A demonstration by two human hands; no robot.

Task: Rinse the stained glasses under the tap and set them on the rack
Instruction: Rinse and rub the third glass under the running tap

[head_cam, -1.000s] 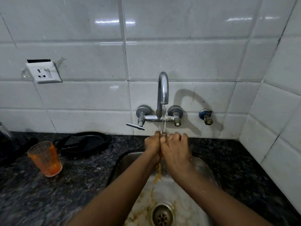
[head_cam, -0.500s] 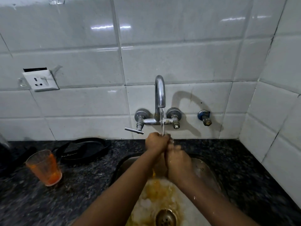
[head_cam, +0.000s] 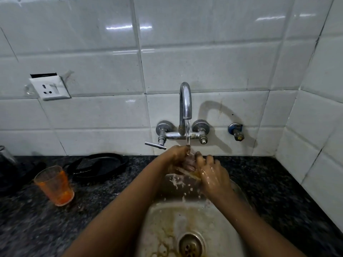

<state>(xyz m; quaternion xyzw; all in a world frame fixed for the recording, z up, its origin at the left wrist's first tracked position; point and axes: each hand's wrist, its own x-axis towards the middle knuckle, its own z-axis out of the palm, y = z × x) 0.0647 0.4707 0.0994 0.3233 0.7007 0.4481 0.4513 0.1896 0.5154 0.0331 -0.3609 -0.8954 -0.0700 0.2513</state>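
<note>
Water runs from the chrome tap point(head_cam: 185, 101) onto a clear glass point(head_cam: 189, 166) that I hold over the sink point(head_cam: 167, 216). My left hand point(head_cam: 176, 156) grips the glass from the left and my right hand point(head_cam: 213, 173) wraps it from the right; the glass is mostly hidden between them. Orange-stained water spreads across the sink basin toward the drain point(head_cam: 191, 245). A second glass point(head_cam: 54, 185), stained orange with residue at its bottom, stands upright on the dark counter to the left.
A black pan or lid point(head_cam: 100, 165) lies on the counter behind the orange glass. A dark object point(head_cam: 7, 164) sits at the far left edge. A wall socket point(head_cam: 50, 89) is on the tiles. A small valve point(head_cam: 235, 131) sticks out right of the tap. No rack is in view.
My hands have shifted on the glass under the stream, the right hand spreading lower to the right. The orange water in the basin has thinned since half a second ago.
</note>
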